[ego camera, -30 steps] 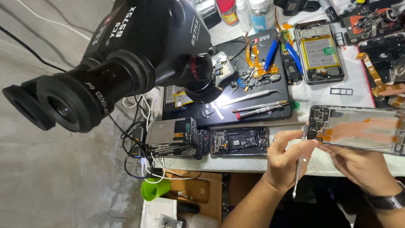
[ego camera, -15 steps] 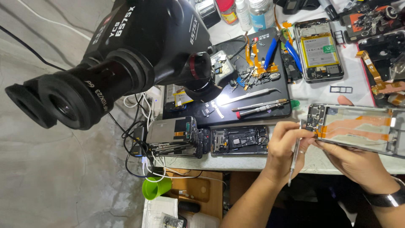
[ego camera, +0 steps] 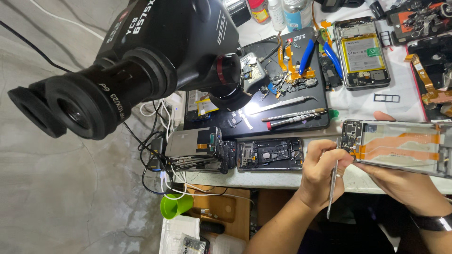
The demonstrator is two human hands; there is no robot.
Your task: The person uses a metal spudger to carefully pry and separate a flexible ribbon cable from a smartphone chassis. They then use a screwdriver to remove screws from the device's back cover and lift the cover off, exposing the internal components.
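Two hands at an opened phone [ego camera: 400,143], held over the bench [ego camera: 282,178] edge: right hand [ego camera: 405,183] cupped beneath, gripping it; left hand [ego camera: 325,164] closed round a thin metal tool [ego camera: 332,188], tip at the camera corner. Probably loosening a part; calls for steady, gentle pressure.

This is a phone repair workshop. A large black stereo microscope with twin eyepieces [ego camera: 141,70] hangs over a black work mat [ego camera: 282,106] strewn with orange flex cables [ego camera: 289,63], metal tweezers [ego camera: 282,103] and screwdrivers. Opened smartphones lie about, one showing its yellow-labelled battery [ego camera: 361,52], beside a stack of stripped phone bodies [ego camera: 197,148] on the white bench [ego camera: 358,101].
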